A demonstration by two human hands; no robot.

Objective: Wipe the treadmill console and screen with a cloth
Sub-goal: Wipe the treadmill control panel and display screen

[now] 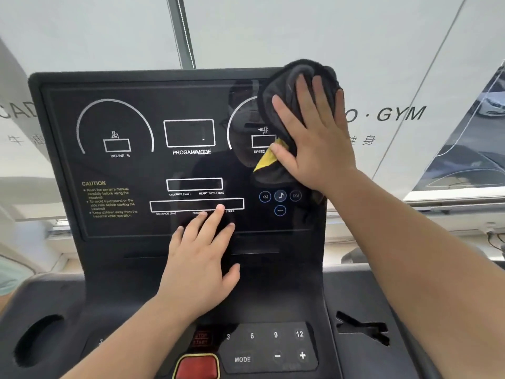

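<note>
The black treadmill screen (pixel 131 170) stands upright in front of me, with white dials and yellow caution text. My right hand (pixel 314 138) lies flat over a dark grey cloth (pixel 297 75) with a yellow corner, pressing it against the screen's upper right corner, over the speed dial. My left hand (pixel 202 253) rests with fingers spread on the lower middle of the screen, its fingertips over the distance and time readout; it holds nothing. Below lies the console (pixel 276 294) with its number keys and mode buttons.
A red stop button (pixel 198 367) sits at the bottom centre. A round cup holder (pixel 38 340) is at the lower left and a slotted recess (pixel 363 328) at the lower right. Behind the screen is a white frosted window with GYM lettering (pixel 400 114).
</note>
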